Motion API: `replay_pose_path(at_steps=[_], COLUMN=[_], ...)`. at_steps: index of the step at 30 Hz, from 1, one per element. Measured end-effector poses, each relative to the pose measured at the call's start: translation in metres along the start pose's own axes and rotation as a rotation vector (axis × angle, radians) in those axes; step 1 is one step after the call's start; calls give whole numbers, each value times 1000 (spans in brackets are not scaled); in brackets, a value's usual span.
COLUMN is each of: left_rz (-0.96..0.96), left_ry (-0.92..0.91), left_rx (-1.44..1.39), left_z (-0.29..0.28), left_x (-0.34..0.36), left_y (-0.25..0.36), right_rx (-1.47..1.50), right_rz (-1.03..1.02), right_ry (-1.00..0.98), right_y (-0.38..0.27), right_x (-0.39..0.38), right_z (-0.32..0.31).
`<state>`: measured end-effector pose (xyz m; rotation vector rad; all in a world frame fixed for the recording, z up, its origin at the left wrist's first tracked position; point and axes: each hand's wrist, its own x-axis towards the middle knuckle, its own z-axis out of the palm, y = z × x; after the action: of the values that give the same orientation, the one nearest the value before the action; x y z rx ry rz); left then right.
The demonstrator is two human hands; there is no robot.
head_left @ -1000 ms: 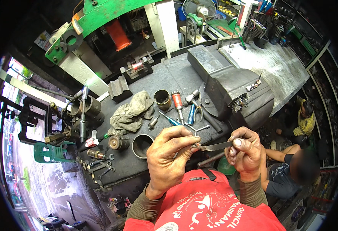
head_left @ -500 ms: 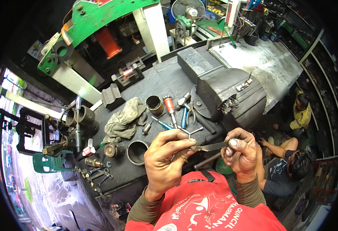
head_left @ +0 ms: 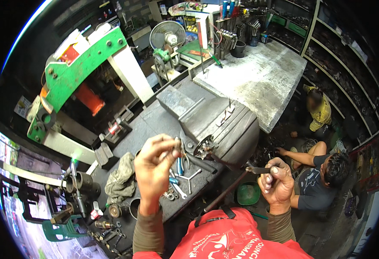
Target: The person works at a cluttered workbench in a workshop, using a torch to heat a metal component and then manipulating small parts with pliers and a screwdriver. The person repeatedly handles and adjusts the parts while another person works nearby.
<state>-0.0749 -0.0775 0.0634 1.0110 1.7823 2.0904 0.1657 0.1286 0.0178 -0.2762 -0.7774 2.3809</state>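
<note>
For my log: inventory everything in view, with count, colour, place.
strip: 1, dark, in right hand
workbench: 1, dark grey, centre
vise: 1, dark grey, on workbench
cloth: 1, grey-green, workbench's left
three-armed wrench: 1, silver, on workbench
smaller tools: uncounted, mixed, workbench
press frame: 1, green-white, upper left
fan: 1, grey, top centre
table: 1, whitish, beyond vise
basin: 1, green, on floor
chair: 1, green, lower left
co-workers: 2, yellow and dark tops, right
shirt: 1, red, bottom centre
left hand: 1, bare, above workbench
right hand: 1, bare, right
</note>
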Motion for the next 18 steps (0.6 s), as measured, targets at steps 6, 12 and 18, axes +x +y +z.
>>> replay_pose_path(at_steps=[6,12,18], left_rz=[-264,-251,-259], left_ry=[-322,-453,-416], left_rx=[106,293,352], left_z=[27,46,49], left_x=[96,102,103], left_y=[-65,-85,-90], right_rx=[18,33,64], right_rz=[-93,-131,-73], right_ry=[70,146,101], right_y=[-24,-37,-36], right_x=[3,7,23], right_z=[-37,-64,-66])
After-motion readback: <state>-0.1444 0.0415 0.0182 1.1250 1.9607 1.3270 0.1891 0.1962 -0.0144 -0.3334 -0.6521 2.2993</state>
